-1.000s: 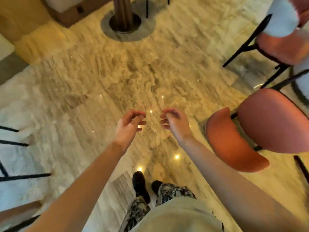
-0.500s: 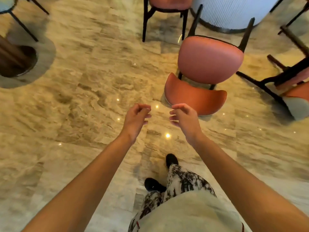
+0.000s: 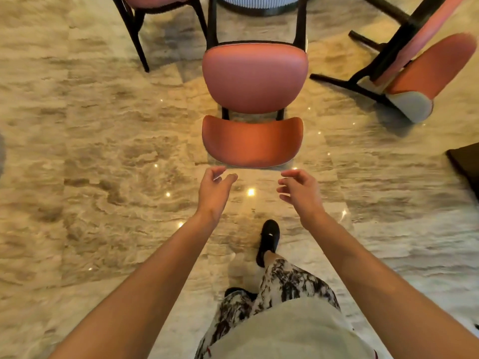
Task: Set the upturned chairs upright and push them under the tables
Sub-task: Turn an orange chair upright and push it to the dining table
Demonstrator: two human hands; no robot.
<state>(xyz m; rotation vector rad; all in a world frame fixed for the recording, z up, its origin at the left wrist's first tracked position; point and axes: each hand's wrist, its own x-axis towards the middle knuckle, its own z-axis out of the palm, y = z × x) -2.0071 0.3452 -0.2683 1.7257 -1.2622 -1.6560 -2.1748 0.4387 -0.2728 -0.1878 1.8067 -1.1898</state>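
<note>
floor [image 3: 103, 156]: glossy beige veined marble (spotlight glints) | table base [image 3: 255, 2]: white, ribbed, top edge

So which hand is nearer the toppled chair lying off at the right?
Right. The right hand hangs below-left of the toppled chair, apart from it; the left hand is farther left.

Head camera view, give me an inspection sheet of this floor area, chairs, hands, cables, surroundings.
Surface: polished marble floor, glossy, with light reflections.
Job's things: middle chair lies on its back, legs pointing away toward the table base; tipped chair lies on its side at right; upright chair at top left.
Clutter: dark object at right edge, unclear what.
Hands: left hand and right hand empty, fingers loosely curled, just short of the middle chair's backrest.
Cables: nothing seen.
Surroundings: person's patterned trousers, black shoe.
</note>
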